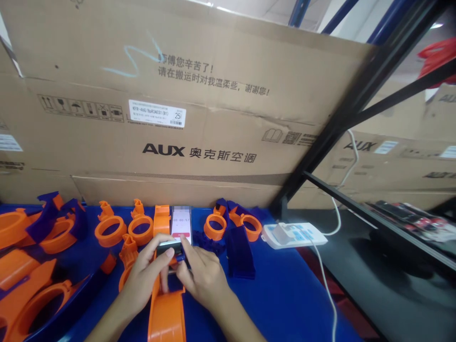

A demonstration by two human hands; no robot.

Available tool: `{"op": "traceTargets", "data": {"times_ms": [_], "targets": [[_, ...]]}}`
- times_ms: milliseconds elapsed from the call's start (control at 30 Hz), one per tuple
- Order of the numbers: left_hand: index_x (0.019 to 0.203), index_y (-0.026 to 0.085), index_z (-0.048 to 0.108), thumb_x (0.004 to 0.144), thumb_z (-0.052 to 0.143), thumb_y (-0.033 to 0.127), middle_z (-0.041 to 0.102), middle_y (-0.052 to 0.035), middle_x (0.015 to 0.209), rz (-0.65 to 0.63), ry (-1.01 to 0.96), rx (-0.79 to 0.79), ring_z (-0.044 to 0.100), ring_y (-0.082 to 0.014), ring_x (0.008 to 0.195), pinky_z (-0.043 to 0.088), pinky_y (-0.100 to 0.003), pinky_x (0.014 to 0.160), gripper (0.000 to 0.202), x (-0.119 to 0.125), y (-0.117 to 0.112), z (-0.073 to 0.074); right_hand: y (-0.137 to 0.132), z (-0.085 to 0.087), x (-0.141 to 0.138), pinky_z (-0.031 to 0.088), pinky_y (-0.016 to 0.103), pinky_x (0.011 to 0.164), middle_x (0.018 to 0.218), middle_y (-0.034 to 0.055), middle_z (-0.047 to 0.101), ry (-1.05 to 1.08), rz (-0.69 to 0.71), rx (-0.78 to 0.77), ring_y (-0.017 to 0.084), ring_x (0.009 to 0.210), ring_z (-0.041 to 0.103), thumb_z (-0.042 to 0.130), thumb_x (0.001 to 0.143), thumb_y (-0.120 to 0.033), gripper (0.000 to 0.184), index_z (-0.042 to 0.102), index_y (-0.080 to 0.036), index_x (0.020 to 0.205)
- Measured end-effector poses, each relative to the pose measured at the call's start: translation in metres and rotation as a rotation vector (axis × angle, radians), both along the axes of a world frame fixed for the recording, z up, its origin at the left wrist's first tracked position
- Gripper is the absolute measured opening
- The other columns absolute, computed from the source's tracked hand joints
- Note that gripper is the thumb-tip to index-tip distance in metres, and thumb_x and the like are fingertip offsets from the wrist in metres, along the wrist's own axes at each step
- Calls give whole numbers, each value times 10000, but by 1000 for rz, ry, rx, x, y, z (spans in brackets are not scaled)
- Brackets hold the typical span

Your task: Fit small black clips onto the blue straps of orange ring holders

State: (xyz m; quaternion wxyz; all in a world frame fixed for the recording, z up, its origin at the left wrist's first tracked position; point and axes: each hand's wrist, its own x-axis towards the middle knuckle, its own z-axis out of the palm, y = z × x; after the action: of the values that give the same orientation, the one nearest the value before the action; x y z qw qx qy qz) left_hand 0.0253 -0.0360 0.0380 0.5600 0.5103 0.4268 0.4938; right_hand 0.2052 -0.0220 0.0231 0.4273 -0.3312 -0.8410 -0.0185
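My left hand is closed around an orange tape dispenser, near its dark toothed edge. The dispenser's orange body extends toward me below my fingers. My right hand stretches its index finger to the lower screen of a phone, by a red button; the timer reads 00:00:57. The right thumb is apart from that finger, beside a dark blue part of the dispenser. Whether it touches that part is hard to tell. An upright orange piece stands left of the phone.
Orange ring-shaped parts and dark blue parts lie around the blue table. At left a blue tray sits beside larger orange parts. A white power strip with cables is at right. A large cardboard box forms the back.
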Motion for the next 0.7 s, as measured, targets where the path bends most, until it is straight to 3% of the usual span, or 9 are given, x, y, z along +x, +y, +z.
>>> {"op": "traceTargets", "data": {"times_ms": [100,233,300,367,433,533,700], "targets": [[1099,265,687,915,677,461,559,64,419,7,-25,8,493,-148,337,416,-263,522,269,1,-1,1,-2,6,-1,651,355,743,906,116,783,27,20,-34,235,776,766,471,1003,-190,481,517,-103,1473],[1056,244,676,919,647,459,642,23,522,-48,-162,-55,418,-97,310,279,-220,421,257,0,-4,7,-4,22,3,620,273,666,820,61,771,286,96,-298,183,699,752,371,1066,-212,354,707,-183,1174],[1073,236,672,923,645,430,675,10,584,-49,-199,-62,431,-84,324,304,-211,431,247,-1,-5,11,-1,30,11,604,259,649,804,45,764,389,79,-380,174,685,740,396,1066,-230,336,730,-200,1072],[1093,239,664,917,668,400,693,11,636,-7,-207,-63,474,-83,358,385,-216,475,239,-1,-5,12,6,37,25,587,278,654,833,52,762,429,-48,-344,186,698,722,474,1036,-254,267,733,-196,1010],[1105,238,656,898,697,406,707,8,667,45,-223,-82,512,-95,382,441,-233,498,269,-1,-4,10,16,40,41,552,290,638,832,58,747,451,-266,-267,189,678,682,513,1000,-248,217,716,-191,945],[1137,231,643,866,729,432,714,0,657,122,-251,-119,542,-119,398,466,-250,487,348,-1,1,4,28,41,62,508,302,656,834,58,729,336,-469,-209,203,707,651,564,917,-200,125,687,-191,938],[1125,231,638,868,718,445,714,7,653,166,-220,-103,568,-126,418,479,-251,496,343,-4,7,-5,31,39,72,465,304,736,958,49,750,-135,-512,-369,237,897,672,602,864,-136,148,691,-233,932]]}}
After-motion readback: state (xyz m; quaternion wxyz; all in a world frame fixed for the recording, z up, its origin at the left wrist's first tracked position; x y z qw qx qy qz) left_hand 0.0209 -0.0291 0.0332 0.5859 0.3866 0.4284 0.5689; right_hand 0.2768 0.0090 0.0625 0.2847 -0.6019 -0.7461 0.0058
